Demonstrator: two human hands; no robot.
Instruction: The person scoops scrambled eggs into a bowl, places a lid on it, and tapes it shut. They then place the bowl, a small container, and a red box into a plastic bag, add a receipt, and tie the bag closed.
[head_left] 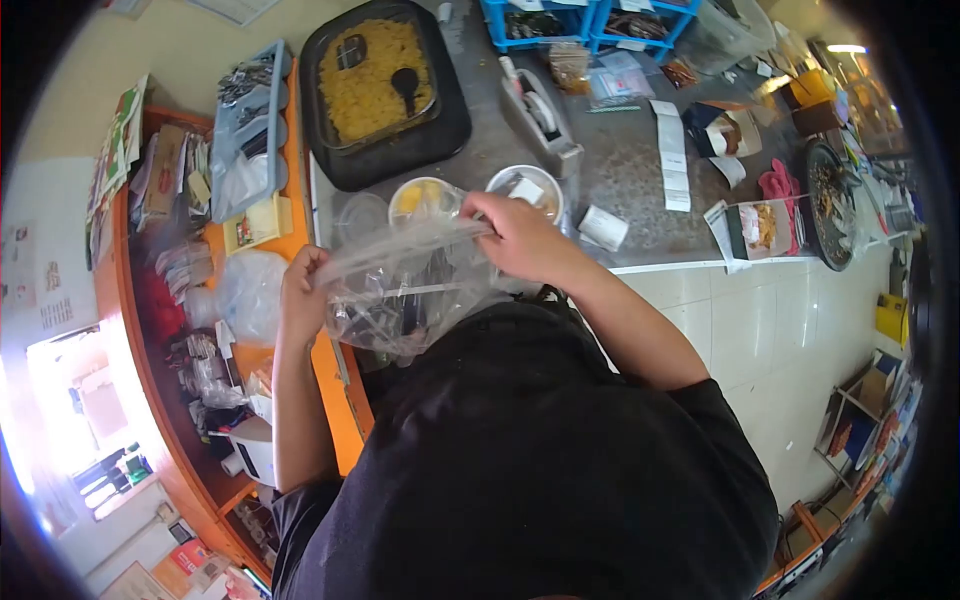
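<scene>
A clear plastic bag [400,310] is stretched in front of my body, its mouth edge running between my two hands. My left hand [303,283] pinches one end of that edge, over the orange counter. At the other end, my right hand [515,238] grips the bag with curled fingers. Dark and pale shapes show through the film. Just beyond the bag stand a round tub with yellow contents [422,195] and a second round white tub [540,190], the latter close to my right knuckles. A clear round container [362,214] is partly behind the film.
A black tray of yellow food [375,80] lies at the back left, beside a tape dispenser [540,120]. Paper slips [670,155], a white cup-like item [604,228] and a food box [757,228] are rightward. Blue bins [540,25] stand behind; a blue cutlery tray [250,130] is left.
</scene>
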